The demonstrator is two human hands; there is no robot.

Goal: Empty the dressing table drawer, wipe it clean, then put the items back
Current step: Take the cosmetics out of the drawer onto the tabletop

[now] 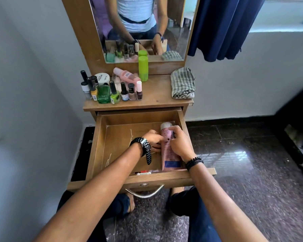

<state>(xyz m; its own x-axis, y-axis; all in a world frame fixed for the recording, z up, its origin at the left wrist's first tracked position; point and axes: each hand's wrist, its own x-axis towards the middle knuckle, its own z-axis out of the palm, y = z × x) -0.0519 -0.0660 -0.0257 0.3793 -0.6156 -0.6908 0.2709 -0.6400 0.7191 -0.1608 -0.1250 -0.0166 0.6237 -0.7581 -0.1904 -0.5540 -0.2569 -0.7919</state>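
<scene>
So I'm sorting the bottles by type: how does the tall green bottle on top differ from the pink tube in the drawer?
The green bottle stands upright on the tabletop by the mirror; the pink tube lies flat along the right side of the drawer. The bottle is plain bright green and cylindrical; the tube is pink with print and a blue band, flattening toward one end. Nothing touches the bottle; the right hand grips the tube and the left hand reaches it. Both are capped toiletry containers.

Head view, down onto drawer (101,137)
</scene>
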